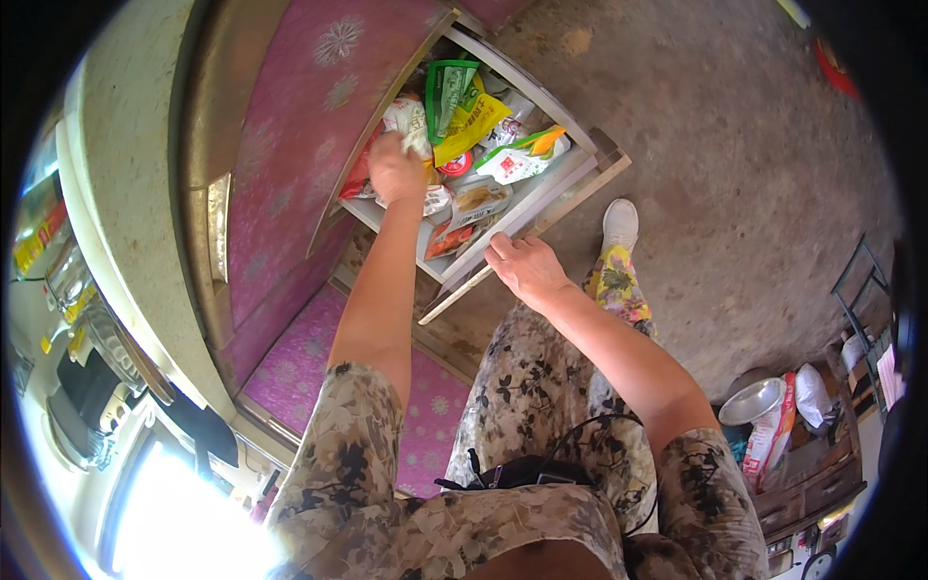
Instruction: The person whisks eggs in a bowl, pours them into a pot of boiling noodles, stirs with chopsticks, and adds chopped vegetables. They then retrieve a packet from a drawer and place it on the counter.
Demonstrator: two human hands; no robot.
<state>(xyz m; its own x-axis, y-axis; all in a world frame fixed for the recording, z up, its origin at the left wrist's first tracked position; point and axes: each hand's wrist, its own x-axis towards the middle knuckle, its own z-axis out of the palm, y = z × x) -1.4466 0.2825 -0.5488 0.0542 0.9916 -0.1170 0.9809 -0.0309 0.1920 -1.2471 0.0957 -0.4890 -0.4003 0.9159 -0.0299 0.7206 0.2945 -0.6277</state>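
Note:
A drawer (580, 168) full of food packets is pulled out from a pink flowered cabinet. My left hand (397, 170) reaches into its left side, blurred, between a red packet (360, 170) and a white bag (407, 119); its fingertips are hard to make out. My right hand (528, 270) grips the top edge of the drawer front. Inside lie a green pouch (448, 90), a yellow packet (475, 119), a white packet with a corn picture (525, 158), a clear-fronted pouch (478, 201) and an orange-red packet (448, 241).
The countertop (130, 145) curves along the left, above the pink cabinet panel (290, 145). Concrete floor (725, 145) spreads to the right, near my shoe (620, 223). At the lower right, a metal bowl (752, 401) and bags stand on a wooden cabinet (812, 486).

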